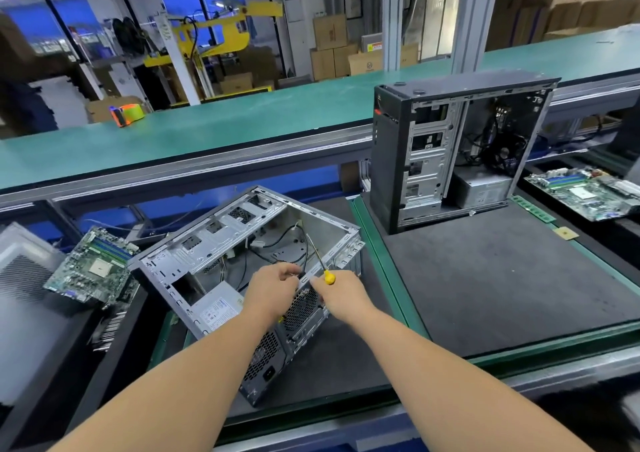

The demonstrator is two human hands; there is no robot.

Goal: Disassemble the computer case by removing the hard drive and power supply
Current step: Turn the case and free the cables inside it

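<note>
Here, at the lower centre of the frame, the yellow-handled screwdriver [323, 267] is gripped by the right hand [341, 294], while the fingers of the left hand [273, 290] are curled on the rear edge of the grey computer case [242, 264]. If the tip is let slip, the loose cables [294, 243] just beyond could be nicked, and the power supply [216, 307] seated at the case's near left corner could drop once freed.

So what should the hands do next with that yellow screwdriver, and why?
Probably set the screwdriver tip onto a rear-panel screw and turn it. The power supply still sits inside the silver case, the right hand holds the tool at the rear edge, and the left hand grips that edge beside it.
</note>
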